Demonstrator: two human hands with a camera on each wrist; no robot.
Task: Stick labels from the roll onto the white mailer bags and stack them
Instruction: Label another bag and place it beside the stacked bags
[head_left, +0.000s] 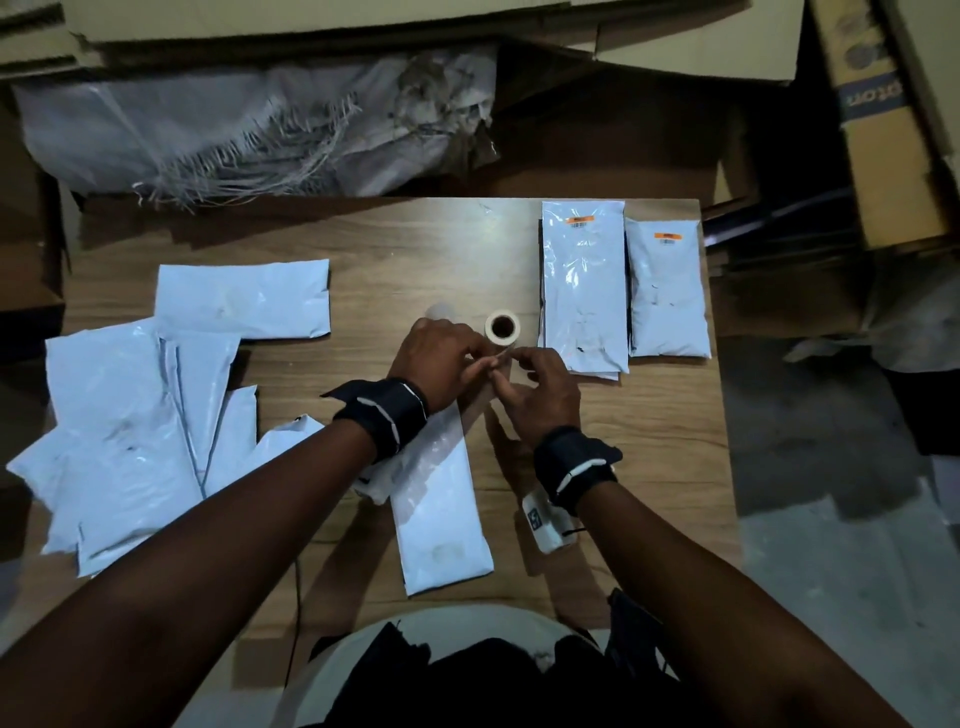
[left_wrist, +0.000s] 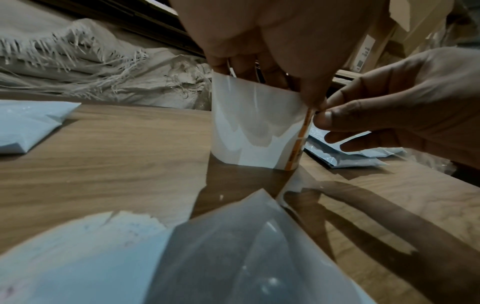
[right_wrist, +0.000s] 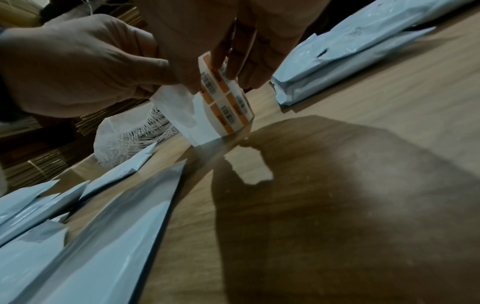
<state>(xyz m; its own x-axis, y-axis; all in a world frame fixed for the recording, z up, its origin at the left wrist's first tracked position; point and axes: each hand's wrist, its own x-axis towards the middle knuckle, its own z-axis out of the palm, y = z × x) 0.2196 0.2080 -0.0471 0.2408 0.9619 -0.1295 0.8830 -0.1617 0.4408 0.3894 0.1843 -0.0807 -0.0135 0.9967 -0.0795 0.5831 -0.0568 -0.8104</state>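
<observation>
The label roll (head_left: 503, 328) stands on the wooden table (head_left: 374, 249) just beyond my hands. My left hand (head_left: 480, 360) holds up the loose label strip (left_wrist: 254, 127), white liner with orange barcoded labels (right_wrist: 223, 90). My right hand (head_left: 511, 364) pinches the top edge of an orange label (left_wrist: 306, 121) on that strip with thumb and forefinger. An unlabelled white mailer bag (head_left: 441, 509) lies lengthwise under my left wrist. Two stacks of labelled bags (head_left: 582, 291) (head_left: 667, 296) lie at the right.
A loose pile of unlabelled white mailer bags (head_left: 130, 441) spreads over the table's left side, with one more (head_left: 244, 299) behind it. A frayed woven sack (head_left: 249, 124) and cardboard boxes (head_left: 883, 130) lie beyond the table's far edge.
</observation>
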